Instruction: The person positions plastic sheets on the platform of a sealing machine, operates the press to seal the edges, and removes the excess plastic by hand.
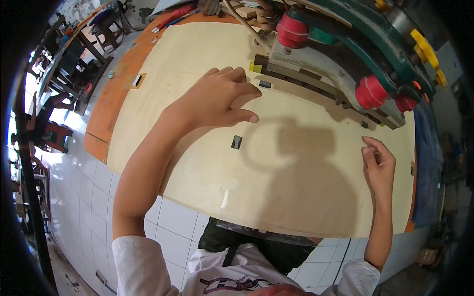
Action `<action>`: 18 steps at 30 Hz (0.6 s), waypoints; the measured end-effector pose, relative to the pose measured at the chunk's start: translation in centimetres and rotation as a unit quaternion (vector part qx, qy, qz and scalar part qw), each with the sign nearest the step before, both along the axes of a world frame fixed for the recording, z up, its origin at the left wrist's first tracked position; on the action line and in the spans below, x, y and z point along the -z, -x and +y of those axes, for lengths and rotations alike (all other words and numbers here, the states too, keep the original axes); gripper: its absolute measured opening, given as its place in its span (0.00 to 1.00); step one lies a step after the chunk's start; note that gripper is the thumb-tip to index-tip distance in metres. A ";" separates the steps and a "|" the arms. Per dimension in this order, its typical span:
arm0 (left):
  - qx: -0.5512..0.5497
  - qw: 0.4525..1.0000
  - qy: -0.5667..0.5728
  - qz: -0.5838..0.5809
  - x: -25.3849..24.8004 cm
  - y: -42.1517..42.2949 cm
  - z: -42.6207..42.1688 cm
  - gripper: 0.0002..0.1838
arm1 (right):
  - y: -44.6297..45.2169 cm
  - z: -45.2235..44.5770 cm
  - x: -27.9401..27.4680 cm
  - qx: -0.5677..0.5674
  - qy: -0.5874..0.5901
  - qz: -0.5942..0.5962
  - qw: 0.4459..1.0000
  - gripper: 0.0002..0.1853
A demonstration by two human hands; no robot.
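My left hand (222, 96) hovers over or rests on the cream sheet (197, 158) covering the table; I cannot tell which. Its thumb and index finger are apart, with nothing between them. Just beyond its index finger lies a small dark block (265, 84). A small dark piece with a waisted grey mark (237, 142) lies nearer to me, below the left thumb. My right hand (380, 165) is at the right side of the sheet, fingers loosely curled, with a gap between thumb and index and nothing visible in it. Another small dark piece (364, 124) lies beyond it, by the machine.
A green machine (340, 59) with red knobs (370, 92) and a long metal bar (316, 84) stands at the back right. A black-and-white piece (137, 80) is at the sheet's left edge. Wooden scraps (249, 12) lie behind. Blue material (427, 158) hangs at right.
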State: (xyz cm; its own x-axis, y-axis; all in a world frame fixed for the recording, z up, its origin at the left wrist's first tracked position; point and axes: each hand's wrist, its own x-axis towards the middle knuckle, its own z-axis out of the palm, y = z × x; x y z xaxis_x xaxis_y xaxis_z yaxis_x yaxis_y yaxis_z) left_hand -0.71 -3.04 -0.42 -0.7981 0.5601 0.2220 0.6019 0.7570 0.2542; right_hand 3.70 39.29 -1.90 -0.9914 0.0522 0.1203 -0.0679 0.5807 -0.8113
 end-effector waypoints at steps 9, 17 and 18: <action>-0.002 1.000 0.000 0.011 0.1 -0.1 0.0 0.30 | 0.1 0.1 0.2 -0.006 -0.012 0.009 1.000 0.13; 0.005 1.000 -0.008 0.014 0.3 0.0 -0.1 0.30 | 0.1 0.2 0.2 -0.007 0.009 0.003 1.000 0.13; 0.003 1.000 -0.006 0.014 0.3 0.0 -0.1 0.30 | 0.1 0.2 0.3 -0.006 -0.002 0.009 1.000 0.13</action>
